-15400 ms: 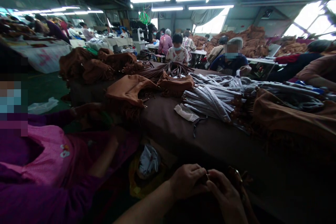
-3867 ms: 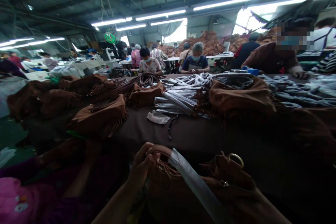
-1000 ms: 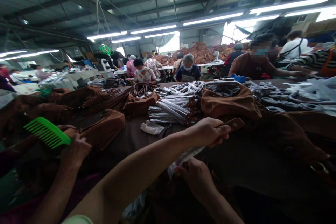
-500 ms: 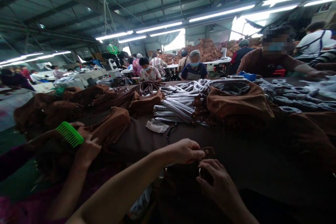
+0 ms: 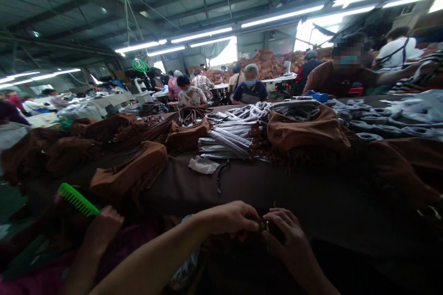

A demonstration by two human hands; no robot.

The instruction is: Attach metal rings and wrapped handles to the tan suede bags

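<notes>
My left hand point(image 5: 232, 217) and my right hand point(image 5: 286, 235) meet at the near edge of the dark brown table point(image 5: 304, 203). Both are closed, fingertips pinched together on a small dark piece with a glint of metal point(image 5: 266, 226). It looks like the end of a brown strap with a buckle or ring, but it is too dark to be sure. Below my hands lies a dark brown bag, mostly hidden in shadow.
A co-worker's hand at the left holds a green comb point(image 5: 76, 199) over a fringed brown bag point(image 5: 129, 174). Plastic-wrapped straps point(image 5: 226, 140) and more brown bags point(image 5: 304, 131) are heaped mid-table. Several masked people sit at the far tables.
My left hand came back from a reach over the table with the strap end and joined my right hand at the near edge. The co-worker's comb moved down and left.
</notes>
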